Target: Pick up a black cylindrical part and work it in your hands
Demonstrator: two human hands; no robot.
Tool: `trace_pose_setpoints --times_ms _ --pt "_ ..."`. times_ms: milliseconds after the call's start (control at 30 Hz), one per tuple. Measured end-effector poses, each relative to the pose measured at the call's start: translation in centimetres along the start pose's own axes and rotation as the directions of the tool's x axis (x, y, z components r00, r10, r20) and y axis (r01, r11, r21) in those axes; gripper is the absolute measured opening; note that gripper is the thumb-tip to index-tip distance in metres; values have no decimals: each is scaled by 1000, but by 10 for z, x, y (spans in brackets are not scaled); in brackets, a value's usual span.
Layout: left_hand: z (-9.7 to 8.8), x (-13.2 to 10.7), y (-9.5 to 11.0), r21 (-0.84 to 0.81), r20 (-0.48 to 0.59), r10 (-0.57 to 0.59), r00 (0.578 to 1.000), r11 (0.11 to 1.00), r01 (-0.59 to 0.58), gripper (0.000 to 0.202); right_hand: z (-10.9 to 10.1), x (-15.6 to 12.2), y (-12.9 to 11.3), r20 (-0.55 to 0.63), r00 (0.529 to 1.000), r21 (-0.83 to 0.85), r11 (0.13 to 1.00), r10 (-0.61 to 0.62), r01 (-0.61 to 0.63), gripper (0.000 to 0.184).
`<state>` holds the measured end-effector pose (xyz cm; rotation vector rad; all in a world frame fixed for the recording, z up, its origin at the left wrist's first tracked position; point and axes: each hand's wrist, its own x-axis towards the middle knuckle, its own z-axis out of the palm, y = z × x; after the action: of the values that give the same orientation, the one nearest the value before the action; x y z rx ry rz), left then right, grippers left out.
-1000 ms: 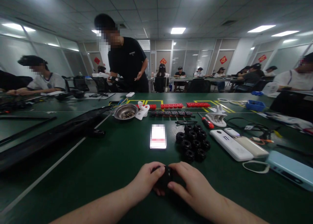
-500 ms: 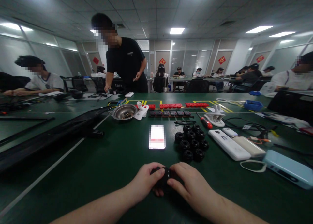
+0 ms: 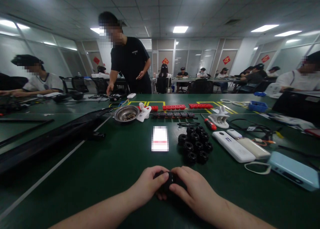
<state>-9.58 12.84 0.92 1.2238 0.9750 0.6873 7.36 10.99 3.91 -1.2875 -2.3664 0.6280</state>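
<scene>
Low in the middle of the view, a black round part (image 3: pixel 171 178) is between my two hands just above the green table. My left hand (image 3: pixel 151 182) is closed on its left side, thumb across the top and fingers curled beneath. Around the right side my right hand (image 3: pixel 191 185) is closed too, with its thumb pressed near the front. The palms hide much of the part. Beyond the right hand stands a cluster of similar black round parts (image 3: pixel 197 145), ribbed with open centres. A phone with a bright screen (image 3: pixel 160 139) lies just past my hands.
Farther back are a metal bowl (image 3: pixel 127 113) with small brass-coloured pieces, red trays (image 3: pixel 174 107) and a red screwdriver (image 3: pixel 210 124). White devices (image 3: pixel 233 146) and a light-blue box (image 3: pixel 293 170) lie right. A long black bag (image 3: pixel 57 135) stretches left. A person in black (image 3: pixel 130 62) stands opposite.
My right hand has shifted slightly left, its fingers closer around the black part. The left hand keeps its grip. The view has tilted slightly, and the standing person has moved a little right.
</scene>
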Motion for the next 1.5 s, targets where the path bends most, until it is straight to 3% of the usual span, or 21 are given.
trace_pose_setpoints --times_ms 167,267,433,533,733,900,1000,1167,1233,1333,1433,1500 --pt "-1 0 2 -10 -31 -13 999 1000 13 47 0 -1 -2 -48 995 59 994 -93 95 36" --pt "0 -1 2 -28 -48 -16 999 1000 15 47 0 -3 -3 -74 995 57 996 -69 73 38" --pt "0 -1 2 -28 -33 -25 999 999 24 46 0 -3 -1 -58 998 53 998 20 -17 21" --pt "0 0 3 -30 -37 -25 999 999 24 46 0 -2 0 -41 999 56 998 -26 28 19" --pt "1 0 3 -52 -52 -24 998 998 21 50 0 -3 0 -100 985 42 988 -143 148 35" --pt "2 -1 2 -41 -50 -12 999 999 10 52 0 -5 -1 -93 995 18 999 -40 42 27" --pt "1 0 0 -34 -37 -12 999 999 11 50 0 -3 -1 -68 997 14 999 -46 47 23" --pt "1 1 0 -42 -20 -17 1000 999 16 48 6 -2 2 -138 972 19 981 -190 195 44" --pt "2 0 2 -37 -26 -9 1000 999 8 47 8 -3 2 -157 972 11 984 -175 179 51" --pt "3 -1 4 -19 -56 -5 998 1000 4 45 7 -3 1 -156 986 15 998 -60 63 62" --pt "1 -2 4 -18 -72 -16 997 1000 15 43 3 -2 0 -74 997 51 998 29 -26 45" --pt "-1 -1 3 -30 -65 -15 998 999 13 44 3 -2 0 -42 999 68 998 14 -11 32"
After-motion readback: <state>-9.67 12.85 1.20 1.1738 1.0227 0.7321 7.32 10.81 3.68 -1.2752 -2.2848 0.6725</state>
